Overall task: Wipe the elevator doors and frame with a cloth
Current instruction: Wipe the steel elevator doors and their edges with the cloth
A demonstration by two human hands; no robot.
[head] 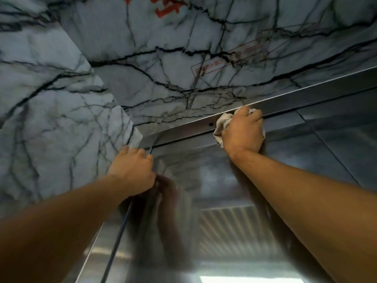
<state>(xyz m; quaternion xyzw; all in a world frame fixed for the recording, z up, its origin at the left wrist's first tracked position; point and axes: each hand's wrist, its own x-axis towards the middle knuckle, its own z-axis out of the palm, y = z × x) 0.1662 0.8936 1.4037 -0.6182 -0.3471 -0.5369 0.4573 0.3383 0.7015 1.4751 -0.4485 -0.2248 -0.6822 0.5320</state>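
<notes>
I look up at the top of a steel elevator door (214, 180) and its metal frame (183, 130). My right hand (243, 131) presses a crumpled beige cloth (221, 124) against the frame's top rail, just right of a small round hole. My left hand (133, 170) rests with bent fingers on the upper left corner of the frame, at the vertical edge, holding nothing. Both forearms and hands are mirrored in the shiny door.
Grey-white marble with dark veins (81, 99) covers the wall left of and above the frame. Red characters (167, 7) and a faint red-outlined label (230, 62) mark the marble above. The door reflects a slatted ceiling light (228, 231).
</notes>
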